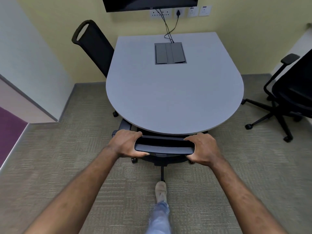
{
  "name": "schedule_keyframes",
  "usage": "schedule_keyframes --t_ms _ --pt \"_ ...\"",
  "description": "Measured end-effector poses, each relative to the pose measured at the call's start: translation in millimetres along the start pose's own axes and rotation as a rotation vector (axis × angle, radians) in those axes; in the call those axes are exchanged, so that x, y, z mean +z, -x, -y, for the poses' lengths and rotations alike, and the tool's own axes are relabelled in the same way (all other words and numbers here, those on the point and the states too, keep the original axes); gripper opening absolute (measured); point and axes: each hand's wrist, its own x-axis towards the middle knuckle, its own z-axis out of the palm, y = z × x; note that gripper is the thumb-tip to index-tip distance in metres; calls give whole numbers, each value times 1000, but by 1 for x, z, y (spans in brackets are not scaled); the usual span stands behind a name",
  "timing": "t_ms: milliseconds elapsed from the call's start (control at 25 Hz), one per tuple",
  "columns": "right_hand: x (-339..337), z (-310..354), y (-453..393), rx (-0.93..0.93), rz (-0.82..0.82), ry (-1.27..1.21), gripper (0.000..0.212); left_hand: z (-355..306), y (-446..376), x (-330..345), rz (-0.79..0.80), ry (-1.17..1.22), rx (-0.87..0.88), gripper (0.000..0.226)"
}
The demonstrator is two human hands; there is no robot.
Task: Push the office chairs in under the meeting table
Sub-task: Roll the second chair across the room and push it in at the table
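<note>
A grey meeting table [173, 92] with a rounded near end fills the middle of the room. Directly in front of me a black office chair [164, 149] sits with its seat under the table's near edge. My left hand [125, 142] grips the left end of its backrest top, and my right hand [203, 149] grips the right end. A second black chair [95, 46] stands at the table's far left side, its back close against the edge. A third black chair [287, 97] stands apart from the table on the right, its wheeled base out on the carpet.
A cable box [170, 53] is set into the tabletop, with wires running up to wall sockets [162, 13] below a screen [150, 3]. My foot [161, 191] is just behind the near chair's base. Walls close in on the left and right; carpet surrounds the table.
</note>
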Motion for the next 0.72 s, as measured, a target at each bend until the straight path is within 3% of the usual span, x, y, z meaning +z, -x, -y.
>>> schedule_keyframes --t_ms 240,720 --pt "-3 3 -8 -3 7 5 59 5 -2 -4 5 16 -14 89" --pt "-6 6 -5 2 53 13 63 3 3 -4 -14 38 5 86"
